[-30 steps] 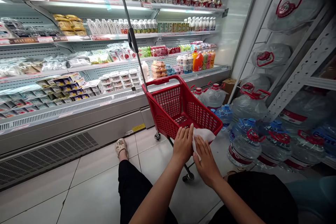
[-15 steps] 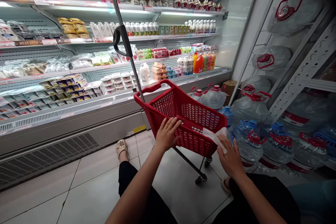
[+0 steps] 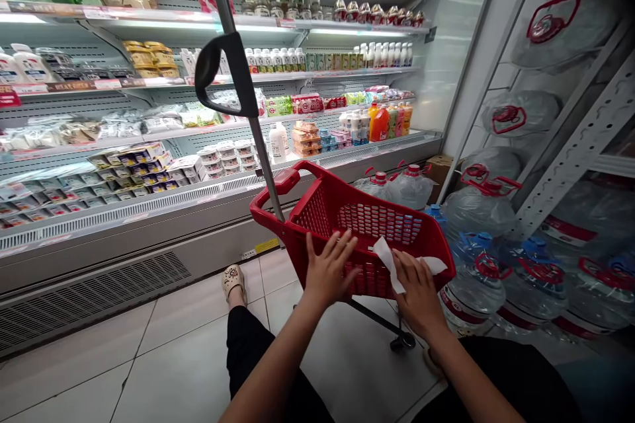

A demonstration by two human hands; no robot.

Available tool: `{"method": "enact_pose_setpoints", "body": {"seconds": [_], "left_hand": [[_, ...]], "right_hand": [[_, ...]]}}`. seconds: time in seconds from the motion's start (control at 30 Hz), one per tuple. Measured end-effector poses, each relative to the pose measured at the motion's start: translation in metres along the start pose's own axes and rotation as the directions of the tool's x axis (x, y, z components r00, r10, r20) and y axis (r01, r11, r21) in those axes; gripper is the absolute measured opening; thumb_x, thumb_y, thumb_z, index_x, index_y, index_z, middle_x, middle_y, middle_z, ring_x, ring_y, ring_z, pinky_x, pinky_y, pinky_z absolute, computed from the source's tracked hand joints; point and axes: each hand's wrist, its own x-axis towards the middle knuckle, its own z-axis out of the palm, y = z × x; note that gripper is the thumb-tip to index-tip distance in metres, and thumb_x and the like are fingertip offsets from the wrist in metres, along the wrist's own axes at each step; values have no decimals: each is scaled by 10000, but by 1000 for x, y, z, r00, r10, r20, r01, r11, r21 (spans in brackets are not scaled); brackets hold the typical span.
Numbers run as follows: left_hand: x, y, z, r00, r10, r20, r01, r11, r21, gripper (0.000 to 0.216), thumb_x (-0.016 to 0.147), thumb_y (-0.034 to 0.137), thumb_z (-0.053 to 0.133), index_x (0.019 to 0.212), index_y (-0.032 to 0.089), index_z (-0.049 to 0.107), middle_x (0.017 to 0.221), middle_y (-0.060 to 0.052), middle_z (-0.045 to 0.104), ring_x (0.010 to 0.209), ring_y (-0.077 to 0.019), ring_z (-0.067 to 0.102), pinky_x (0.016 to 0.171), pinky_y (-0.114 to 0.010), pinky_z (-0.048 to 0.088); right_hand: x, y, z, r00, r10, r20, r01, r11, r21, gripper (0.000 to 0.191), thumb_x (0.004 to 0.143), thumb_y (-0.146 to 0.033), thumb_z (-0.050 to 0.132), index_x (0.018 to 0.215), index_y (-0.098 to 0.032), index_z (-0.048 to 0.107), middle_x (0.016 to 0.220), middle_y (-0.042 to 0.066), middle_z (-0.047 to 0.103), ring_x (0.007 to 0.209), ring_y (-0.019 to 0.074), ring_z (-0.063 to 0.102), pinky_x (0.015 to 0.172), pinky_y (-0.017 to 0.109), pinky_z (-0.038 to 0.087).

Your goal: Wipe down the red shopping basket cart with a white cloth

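A small red shopping cart [image 3: 317,228] with a perforated plastic basket stands in front of me, its near side facing my hands. My left hand [image 3: 330,271] lies against that near side with fingers spread, holding nothing. Further right, my right hand [image 3: 417,291] presses a white tissue [image 3: 385,261] against the basket near its front corner. Ends of the tissue stick out on both sides of my fingers. From the cart's handle end rises a grey metal pole [image 3: 265,162] with a black loop grip [image 3: 225,76].
A refrigerated display [image 3: 208,208] with stocked shelves runs along the far left. Large water bottles [image 3: 469,281] crowd the floor at right, beside a white metal rack [image 3: 570,139]. My foot in a beige clog [image 3: 233,283] rests on the tiled floor [image 3: 183,363] left of the cart.
My right hand has slid left along the basket with the tissue, away from the front corner. The left hand has shifted slightly right and lower. The cart and pole appear larger and nearer.
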Motion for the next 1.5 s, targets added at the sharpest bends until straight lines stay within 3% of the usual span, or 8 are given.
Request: {"method": "enact_pose_setpoints", "body": {"seconds": [0.2,0.33,0.63,0.77,1.03,1.27,1.4,1.5], "left_hand": [[10,-50,-45,983,-130,-130,143,985,98,509,1058,467,489,1559,383,456,1637,-20,429,1513,-358,397,1179,-779,-190],[12,-47,-55,993,-79,-88,87,992,95,491,1037,546,503,1469,329,587,1578,-43,521,1375,-354,553,1248,-737,-27],[11,-13,-49,998,-12,-63,20,992,122,767,1003,708,393,1617,249,377,1688,-144,321,1440,-363,469,1235,-699,34],[10,-10,-54,998,45,-49,-40,993,113,813,1009,730,307,1653,233,287,1709,-163,261,1501,-339,403,1249,-649,19],[3,-21,-43,995,29,-98,-13,987,160,745,1049,641,353,1662,227,261,1680,-86,359,1519,-273,386,1304,-520,-35],[0,-7,-27,986,-41,-160,66,986,154,600,1072,512,427,1599,226,406,1596,-48,508,1514,-257,398,1325,-544,-23],[6,3,-19,982,-65,-177,85,990,111,563,1072,487,430,1549,192,481,1524,-57,584,1497,-245,418,1338,-470,87],[11,4,-19,982,-76,-172,93,992,89,612,1059,516,449,1585,202,429,1493,-60,605,1451,-255,467,1332,-484,128]], "right_hand": [[-1,29,-4,998,56,-27,-56,998,-7,745,1001,-269,343,1686,-280,51,1585,92,449,1499,312,364,1282,590,194],[11,22,2,981,174,-83,-170,984,58,669,1022,-285,292,1673,-273,139,1549,102,482,1491,316,379,1264,617,216],[78,-107,11,992,-104,-71,114,982,149,703,1008,-241,377,1673,-164,161,1606,165,436,1511,319,351,1253,594,269],[96,-131,3,973,-229,-38,232,961,151,721,987,-242,451,1666,-179,218,1679,134,343,1576,328,207,1251,573,294],[58,-45,8,990,-135,-34,138,984,112,626,1026,-314,413,1624,-149,332,1546,143,523,1452,319,410,1212,552,372],[14,54,1,999,30,-40,-31,999,-34,579,1051,-322,309,1605,-155,332,1536,139,528,1475,299,414,1270,605,221],[28,29,2,986,158,-46,-153,983,102,612,1044,-331,302,1627,-149,273,1561,167,489,1511,320,374,1241,606,306],[55,-29,8,999,26,-28,-18,967,253,672,1023,-308,346,1658,-165,183,1602,181,431,1516,328,366,1216,607,361]]}}
